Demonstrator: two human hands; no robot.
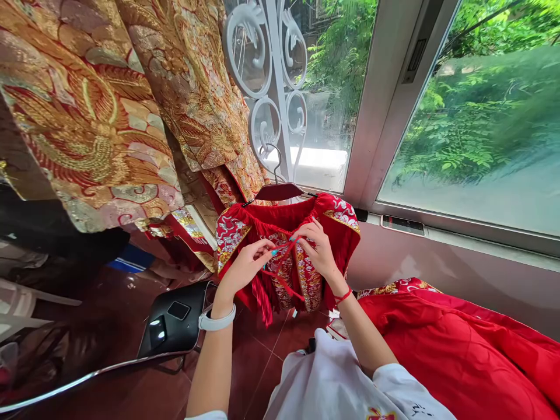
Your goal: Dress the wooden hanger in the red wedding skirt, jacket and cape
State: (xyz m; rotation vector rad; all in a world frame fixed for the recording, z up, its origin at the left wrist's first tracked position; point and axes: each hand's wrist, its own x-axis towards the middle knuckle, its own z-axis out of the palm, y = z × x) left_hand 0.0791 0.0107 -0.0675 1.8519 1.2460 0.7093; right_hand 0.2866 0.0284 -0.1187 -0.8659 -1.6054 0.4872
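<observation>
A red embroidered garment (280, 274) with gold and silver patterns hangs in front of me on a dark hanger (280, 191). Thin red cords (286, 283) cross at its front neckline, and their loose ends dangle over the embroidery. My left hand (256, 259) pinches a red cord at the left of the neckline. On the right, my right hand (315, 245) pinches the cord close to where the strands meet. Both hands have their fingers pressed together, partly hiding the crossing. Red tassels (262, 303) hang at the garment's lower left.
Gold embroidered garments (100, 134) hang at the left. A black chair seat (175, 315) stands below them. Red fabric (450, 344) lies at the right. A phone (402, 226) rests on the window sill beside white scrolled metalwork (277, 87).
</observation>
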